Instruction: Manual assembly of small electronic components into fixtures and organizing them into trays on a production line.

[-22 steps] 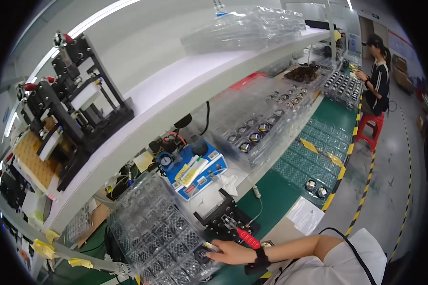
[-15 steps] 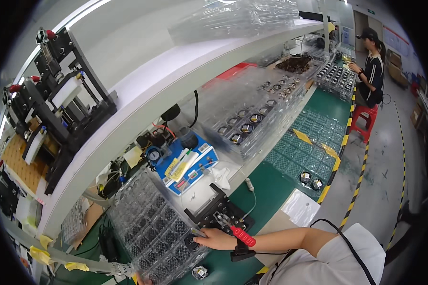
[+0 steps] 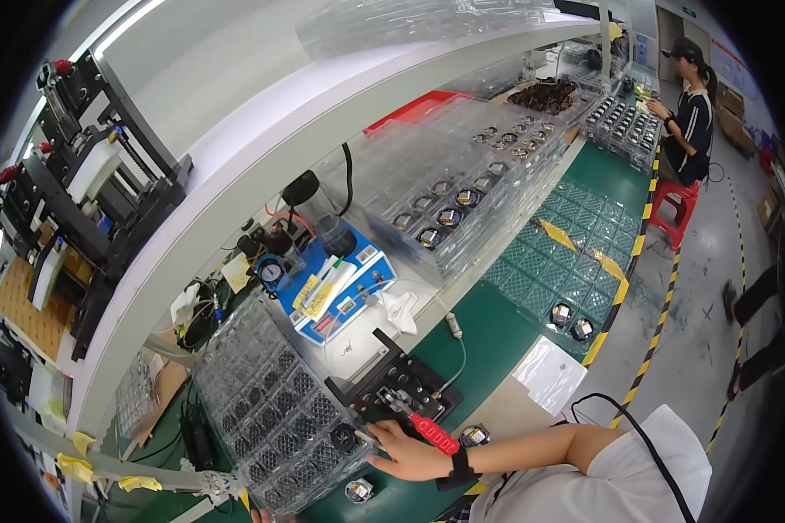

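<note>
My right hand [image 3: 403,451] reaches in from the right to the near edge of a stack of clear plastic compartment trays [image 3: 275,405]. Its fingers are bent together around a small pale piece too small to name, beside a round black part [image 3: 344,437] in a corner compartment. Only a few fingertips of my left hand [image 3: 260,517] show at the lower edge, by the trays' near corner. A round part with a pale label [image 3: 359,491] lies on the green mat below my right hand; another round part [image 3: 474,436] lies beyond my forearm.
A black fixture with a red-handled toggle clamp [image 3: 432,432] stands just beyond my right hand. Behind it sits a blue device [image 3: 336,296] with papers on top. More clear trays [image 3: 462,183] line the bench. A co-worker [image 3: 691,113] is at the far end; another person's legs [image 3: 754,327] show at right.
My right hand has drawn back slightly from the tray, uncovering the round black part. The round part beyond my forearm has come into sight. Someone's legs have appeared in the aisle.
</note>
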